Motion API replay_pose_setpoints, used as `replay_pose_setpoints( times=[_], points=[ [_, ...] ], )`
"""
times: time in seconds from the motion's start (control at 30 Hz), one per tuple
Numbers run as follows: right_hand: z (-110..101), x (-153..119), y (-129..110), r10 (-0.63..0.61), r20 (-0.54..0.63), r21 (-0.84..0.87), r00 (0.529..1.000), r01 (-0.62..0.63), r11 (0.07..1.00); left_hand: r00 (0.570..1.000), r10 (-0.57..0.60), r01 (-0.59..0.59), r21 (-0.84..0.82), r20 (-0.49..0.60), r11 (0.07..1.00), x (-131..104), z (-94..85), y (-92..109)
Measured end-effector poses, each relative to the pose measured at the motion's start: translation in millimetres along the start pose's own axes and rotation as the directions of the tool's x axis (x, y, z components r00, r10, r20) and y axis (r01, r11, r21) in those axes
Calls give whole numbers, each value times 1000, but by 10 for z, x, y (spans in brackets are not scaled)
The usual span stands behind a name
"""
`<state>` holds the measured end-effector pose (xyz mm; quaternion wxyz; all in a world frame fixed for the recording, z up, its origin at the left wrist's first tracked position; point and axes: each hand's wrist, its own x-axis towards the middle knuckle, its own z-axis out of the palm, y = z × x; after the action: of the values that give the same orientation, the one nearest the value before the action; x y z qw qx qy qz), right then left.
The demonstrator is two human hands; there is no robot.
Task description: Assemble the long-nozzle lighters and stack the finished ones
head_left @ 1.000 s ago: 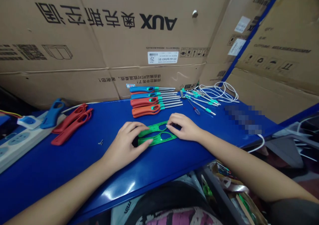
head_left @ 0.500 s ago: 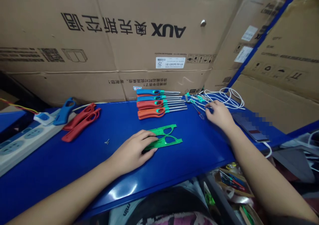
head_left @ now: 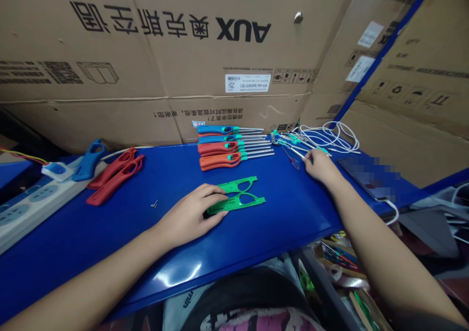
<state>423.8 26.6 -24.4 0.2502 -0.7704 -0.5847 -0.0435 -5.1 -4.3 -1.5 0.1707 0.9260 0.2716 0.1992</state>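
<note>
My left hand [head_left: 196, 213] rests on the blue tabletop, thumb and fingers closed around the rear ends of two green plastic lighter handle halves [head_left: 244, 200]. These lie side by side, partly under my fingers. Over at the right, my right hand [head_left: 321, 167] has its fingertips pinched at the near end of a metal lighter tube [head_left: 296, 151]. The tube belongs to a loose pile of metal tubes with turquoise parts [head_left: 293, 138]. Beside the fingertips lies a small screwdriver [head_left: 294, 163] with a clear and red handle.
Assembled stick lighters [head_left: 220, 161] in orange, red and blue lie in a row at the back. Empty red handle shells [head_left: 116, 177], a blue shell [head_left: 88, 162] and a white power strip [head_left: 40, 199] are left. Small screws [head_left: 154, 204], a phone [head_left: 362, 179] and a white cable [head_left: 339, 135] also lie here.
My right hand's fingers have drawn together at the end of a metal tube. My left hand keeps its hold on the green halves. The whole view has shifted slightly.
</note>
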Motion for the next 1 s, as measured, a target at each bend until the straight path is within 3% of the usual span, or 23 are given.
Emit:
replay_pose_setpoints(
  times=[0.43,0.63,0.7,0.8,1.0],
  points=[
    [-150,-78,-128,80,-47,63,996,-77,995,1000,25,-25,7,13,1000,-11,-22,-15],
    [-131,-71,-130,77,-40,77,996,-73,994,996,15,-8,76,-87,997,147,-49,128],
    [-136,-69,-129,75,-45,90,996,-71,993,997,57,-49,145,-51,988,361,-56,220],
    [-153,-65,-130,75,-52,106,996,-69,992,993,112,-101,275,-25,956,887,-48,315],
    [-160,-59,-127,84,-44,117,996,-78,990,996,-59,78,351,-63,933,2131,101,246]
  ],
)
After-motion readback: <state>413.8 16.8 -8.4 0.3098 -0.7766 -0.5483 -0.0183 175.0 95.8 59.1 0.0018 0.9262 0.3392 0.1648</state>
